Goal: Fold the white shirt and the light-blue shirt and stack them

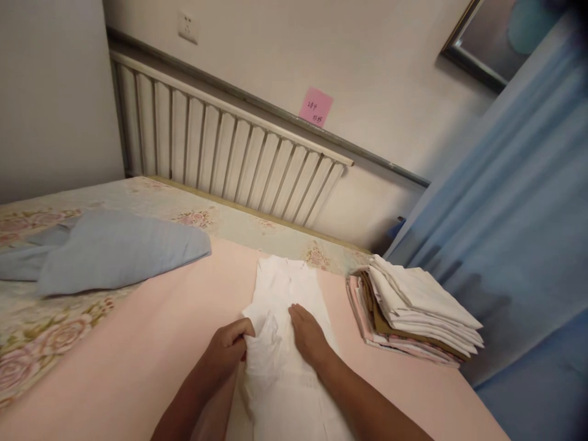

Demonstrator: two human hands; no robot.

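Observation:
A white garment [294, 404], its exact kind unclear, lies lengthwise on a pink cloth [184, 318] in front of me. My left hand [232, 343] is closed on the garment's left side, where the fabric is bunched and lifted into folds. Flat on the middle of the garment rests my right hand [307, 334], fingers stretched forward and together. The far end of the white fabric lies spread out beyond both hands. The near end runs out of the bottom of the view.
To the right sits a stack of folded cloths [422, 312], white over brown and pink. A grey-blue garment [124, 251] lies at the left on the floral bedding [64, 334]. Behind are a radiator [220, 141], a pink note [316, 107] and a blue curtain [505, 214].

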